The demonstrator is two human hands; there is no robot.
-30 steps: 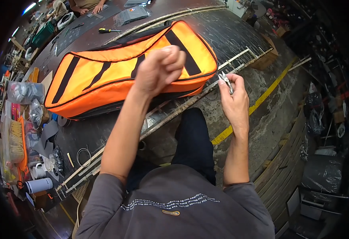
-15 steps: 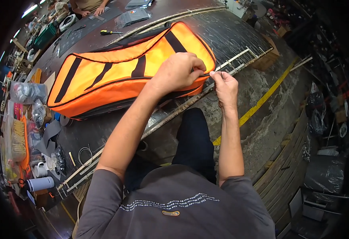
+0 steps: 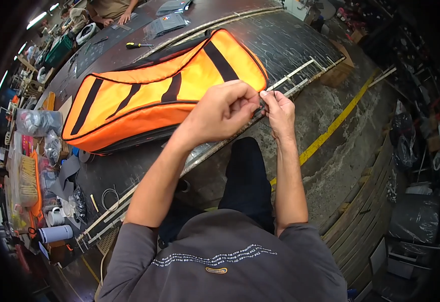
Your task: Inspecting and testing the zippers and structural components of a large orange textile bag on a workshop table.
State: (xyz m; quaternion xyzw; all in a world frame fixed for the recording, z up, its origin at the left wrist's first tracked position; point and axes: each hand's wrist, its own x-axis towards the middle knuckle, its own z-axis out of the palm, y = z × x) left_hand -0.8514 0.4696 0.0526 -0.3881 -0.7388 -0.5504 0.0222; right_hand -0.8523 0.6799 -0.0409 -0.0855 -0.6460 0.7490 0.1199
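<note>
A bright orange bag with black straps and black edging lies along the worktable's near edge, its top panel sagging in the middle. At its right front corner both my hands are close together. My left hand is closed, fingers curled and thumb against them, in front of the bag's side. Just right of it my right hand pinches thumb and fingers together at the corner. A small dark piece shows between the two hands, too small to name. My left hand hides the bag's front right side.
On the dark worktable lie a yellow-black screwdriver and plastic-wrapped packets. Another person's hands rest at the far side. Plastic boxes, a mug and a wire coil crowd the left.
My left hand has moved down slightly and its fingers have curled inward. My right hand has shifted a little left and down, and a dark piece now shows between the hands.
</note>
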